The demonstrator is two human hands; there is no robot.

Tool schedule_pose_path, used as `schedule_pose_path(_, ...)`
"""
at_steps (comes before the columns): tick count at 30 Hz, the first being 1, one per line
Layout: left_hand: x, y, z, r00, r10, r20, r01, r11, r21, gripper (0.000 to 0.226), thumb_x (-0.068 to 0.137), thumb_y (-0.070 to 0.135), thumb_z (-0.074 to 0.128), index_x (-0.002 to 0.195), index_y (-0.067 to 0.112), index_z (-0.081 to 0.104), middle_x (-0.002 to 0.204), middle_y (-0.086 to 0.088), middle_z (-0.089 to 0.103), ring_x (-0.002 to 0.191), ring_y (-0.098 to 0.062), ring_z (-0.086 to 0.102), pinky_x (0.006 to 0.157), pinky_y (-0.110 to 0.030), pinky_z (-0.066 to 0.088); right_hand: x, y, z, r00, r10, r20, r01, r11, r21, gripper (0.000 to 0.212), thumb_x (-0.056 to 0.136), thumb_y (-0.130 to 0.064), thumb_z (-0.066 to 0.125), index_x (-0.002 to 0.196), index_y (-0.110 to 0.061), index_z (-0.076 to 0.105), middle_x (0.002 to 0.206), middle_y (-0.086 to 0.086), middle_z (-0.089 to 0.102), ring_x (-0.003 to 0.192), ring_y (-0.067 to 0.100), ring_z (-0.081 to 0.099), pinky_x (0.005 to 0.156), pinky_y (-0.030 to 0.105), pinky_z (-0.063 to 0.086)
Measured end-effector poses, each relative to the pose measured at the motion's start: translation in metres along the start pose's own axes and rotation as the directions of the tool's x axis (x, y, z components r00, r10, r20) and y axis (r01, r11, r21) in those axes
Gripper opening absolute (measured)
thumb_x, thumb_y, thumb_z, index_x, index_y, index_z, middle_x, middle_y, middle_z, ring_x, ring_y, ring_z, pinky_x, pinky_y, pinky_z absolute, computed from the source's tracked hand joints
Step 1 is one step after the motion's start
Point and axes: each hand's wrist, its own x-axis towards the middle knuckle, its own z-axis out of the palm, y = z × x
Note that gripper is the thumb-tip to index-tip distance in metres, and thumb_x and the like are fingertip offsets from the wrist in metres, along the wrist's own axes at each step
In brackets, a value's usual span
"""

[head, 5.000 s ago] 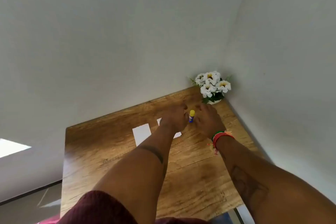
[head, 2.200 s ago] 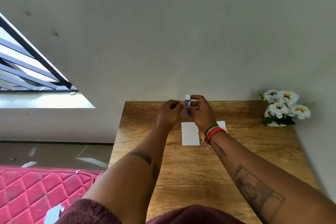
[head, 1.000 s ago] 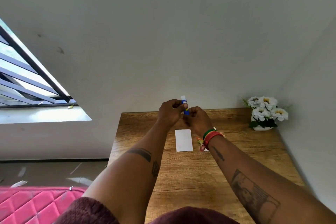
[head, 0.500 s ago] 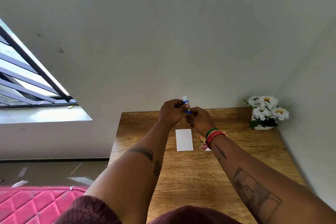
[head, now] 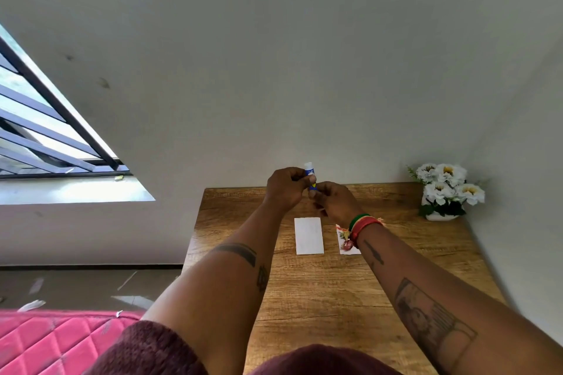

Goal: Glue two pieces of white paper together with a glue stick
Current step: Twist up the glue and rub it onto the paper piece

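I hold a small blue glue stick [head: 310, 176] upright above the far middle of the wooden table [head: 320, 292]; its white tip sticks out on top. My left hand [head: 288, 187] grips the upper blue body with its fingertips. My right hand [head: 333, 201] pinches the stick's lower end, where a bit of yellow shows. One white paper piece [head: 309, 236] lies flat on the table below my hands. A second white paper piece [head: 347, 248] lies to its right, mostly hidden under my right wrist and bracelets.
A white pot of white flowers [head: 444, 192] stands in the table's far right corner against the walls. A pink quilted mattress [head: 51, 341] lies at lower left, with paper scraps on the floor beside it. A barred window [head: 45, 137] is at the left.
Five seconds ago the stick carried a yellow cap; now its white tip is bare. In the last second both hands stayed on the stick, which barely moved.
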Motion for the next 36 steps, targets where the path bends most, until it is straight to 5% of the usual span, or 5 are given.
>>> schedule_pose_path(8, 0.000, -0.004, 0.000, 1.000, -0.008, 0.009, 0.008, 1.000, 0.013, 0.033, 0.088, 0.035, 0.076, 0.113, 0.014, 0.077, 0.103, -0.002, 0.076, 0.094, -0.017, 0.069, 0.083, -0.032, 0.052, 0.000, 0.005, 0.003, 0.997, 0.005, -0.075, -0.005, 1.000, -0.007, 0.027, 0.086, -0.024, 0.078, 0.106, -0.015, 0.060, 0.095, 0.009, 0.070, 0.076, 0.020, 0.065, 0.062, 0.028, 0.050)
schedule_pose_path(16, 0.002, -0.007, -0.003, 1.000, -0.020, 0.002, 0.020, 1.000, 0.019, 0.033, 0.089, 0.036, 0.075, 0.113, 0.014, 0.077, 0.104, -0.002, 0.076, 0.096, -0.016, 0.068, 0.083, -0.030, 0.050, 0.000, 0.005, 0.002, 1.000, 0.007, 0.013, -0.007, 1.000, -0.021, 0.024, 0.104, -0.024, 0.052, 0.121, -0.013, 0.064, 0.100, 0.010, 0.071, 0.080, 0.019, 0.067, 0.070, 0.032, 0.053)
schedule_pose_path(19, 0.002, -0.009, -0.002, 1.000, -0.023, 0.014, 0.023, 0.999, 0.024, 0.033, 0.089, 0.037, 0.075, 0.113, 0.014, 0.077, 0.104, -0.002, 0.076, 0.096, -0.016, 0.068, 0.084, -0.031, 0.052, -0.001, 0.006, 0.003, 1.000, 0.003, 0.012, -0.003, 0.999, 0.039, 0.029, 0.099, -0.030, 0.061, 0.125, -0.019, 0.059, 0.100, 0.009, 0.071, 0.076, 0.017, 0.066, 0.065, 0.030, 0.050)
schedule_pose_path(27, 0.002, -0.010, 0.004, 0.997, -0.074, 0.008, 0.073, 0.997, 0.017, 0.031, 0.087, 0.038, 0.078, 0.110, 0.016, 0.078, 0.102, 0.000, 0.076, 0.095, -0.016, 0.068, 0.083, -0.031, 0.052, 0.006, 0.015, 0.008, 0.995, 0.016, -0.094, -0.010, 0.998, 0.060, 0.008, 0.093, -0.014, 0.070, 0.100, -0.018, 0.071, 0.089, 0.003, 0.073, 0.079, 0.019, 0.068, 0.062, 0.023, 0.054)
schedule_pose_path(36, 0.001, -0.013, 0.010, 0.992, -0.111, 0.068, 0.114, 0.992, -0.047, 0.032, 0.084, 0.038, 0.081, 0.107, 0.017, 0.078, 0.096, 0.002, 0.077, 0.090, -0.014, 0.070, 0.077, -0.027, 0.053, 0.008, 0.023, 0.007, 0.998, -0.012, -0.069, 0.024, 0.985, 0.172, 0.043, 0.090, -0.011, 0.072, 0.127, -0.029, 0.059, 0.108, 0.006, 0.071, 0.094, 0.024, 0.070, 0.078, 0.039, 0.060)
